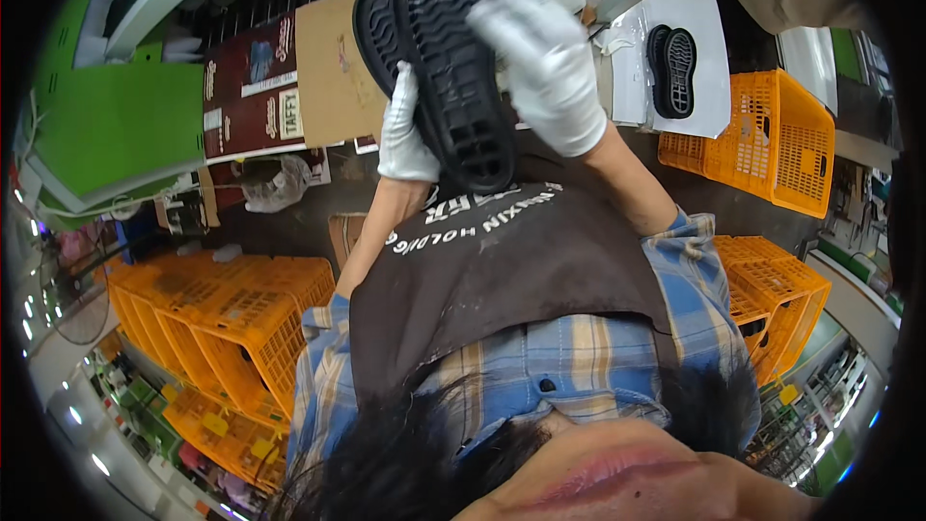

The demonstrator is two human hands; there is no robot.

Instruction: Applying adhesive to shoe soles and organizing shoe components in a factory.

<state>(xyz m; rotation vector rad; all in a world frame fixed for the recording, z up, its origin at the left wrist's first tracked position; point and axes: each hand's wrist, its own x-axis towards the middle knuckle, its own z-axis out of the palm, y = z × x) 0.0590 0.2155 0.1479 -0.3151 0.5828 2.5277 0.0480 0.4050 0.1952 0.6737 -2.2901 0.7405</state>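
Note:
A black shoe sole (pixel 450 48) is held up in front of my apron, its wavy and grid-like tread facing me. My left hand (pixel 405 140), in a white glove, is closed on its left edge with the thumb lying along the side. Behind it a second black sole (pixel 376 27) shows in part; whether my left hand grips that one too is hidden. My right hand (pixel 548 68), also gloved in white, is at the right edge of the front sole near its upper half. Its fingers are smeared by motion, so their grip is unclear.
Another pair of black soles (pixel 672 70) lies on a white sheet (pixel 709 29) at the right. Brown cardboard (pixel 323 68) covers the bench at the left, beside a green panel (pixel 135 125). Orange crates (pixel 772 140) stand at the right, and more orange crates (pixel 231 304) at the left.

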